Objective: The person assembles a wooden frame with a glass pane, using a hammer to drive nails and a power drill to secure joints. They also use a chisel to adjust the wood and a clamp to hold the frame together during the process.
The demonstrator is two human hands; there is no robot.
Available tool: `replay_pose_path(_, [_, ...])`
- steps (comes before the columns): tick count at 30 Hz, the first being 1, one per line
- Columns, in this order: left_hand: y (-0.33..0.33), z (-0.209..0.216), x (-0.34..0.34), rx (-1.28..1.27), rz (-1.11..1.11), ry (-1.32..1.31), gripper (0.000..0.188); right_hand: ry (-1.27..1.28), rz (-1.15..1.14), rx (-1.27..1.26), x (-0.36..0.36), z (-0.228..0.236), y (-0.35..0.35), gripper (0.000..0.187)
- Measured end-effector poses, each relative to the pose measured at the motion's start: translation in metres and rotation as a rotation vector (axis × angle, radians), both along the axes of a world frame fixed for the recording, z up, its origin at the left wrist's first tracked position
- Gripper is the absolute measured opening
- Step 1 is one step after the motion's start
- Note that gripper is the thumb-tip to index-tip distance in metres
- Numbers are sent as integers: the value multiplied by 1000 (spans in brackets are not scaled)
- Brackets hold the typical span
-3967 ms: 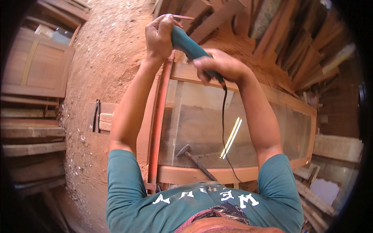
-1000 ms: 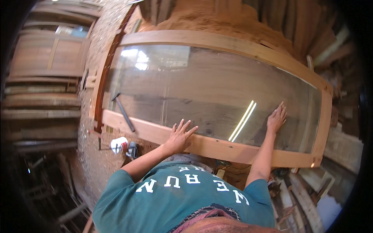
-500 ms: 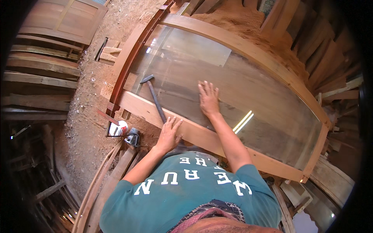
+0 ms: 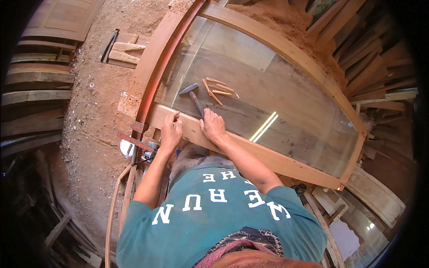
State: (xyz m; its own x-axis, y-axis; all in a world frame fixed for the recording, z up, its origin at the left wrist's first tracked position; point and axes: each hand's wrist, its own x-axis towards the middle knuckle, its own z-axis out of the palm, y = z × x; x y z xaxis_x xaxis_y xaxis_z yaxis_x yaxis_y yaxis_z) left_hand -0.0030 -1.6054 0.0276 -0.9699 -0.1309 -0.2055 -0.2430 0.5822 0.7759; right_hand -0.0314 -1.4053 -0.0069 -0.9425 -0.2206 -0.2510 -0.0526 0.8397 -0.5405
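Observation:
A glass-filled wooden frame (image 4: 286, 164) lies flat in front of me. My right hand (image 4: 213, 126) is closed round the handle of a hammer (image 4: 196, 103), at the frame's near rail. The hammer's head rests over the glass (image 4: 250, 98), pointing away from me. To its left, my left hand (image 4: 171, 131) is over the near rail with fingers curled together; what they hold, if anything, is too small to make out. Several thin wooden strips (image 4: 212, 93) lie loose on the glass just beyond the hammer head.
A long red metal bar clamp (image 4: 149, 96) runs along the frame's left end. Below it stand a white tub (image 4: 127, 148) and a grey tool, partly hidden. Stacked boards (image 4: 40, 94) line the left; sawdust (image 4: 286, 22) and leaning planks (image 4: 364, 58) lie beyond the frame.
My right hand has come off the glass, back and left, onto the hammer. My left hand has moved left along the rail and curled. Several thin strips now show on the glass.

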Motion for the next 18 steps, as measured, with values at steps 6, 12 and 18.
replay_pose_path(6, [10,-29,-71,34,141,40,29,-156,-310,-283,-20,47,23,39])
replay_pose_path(12, [83,-35,-156,-183,164,-204,39,-11,-541,-405,-27,93,121,30])
replay_pose_path(18, [84,-71,-160,-216,96,-161,32,-74,-707,-402,3,101,197,23])
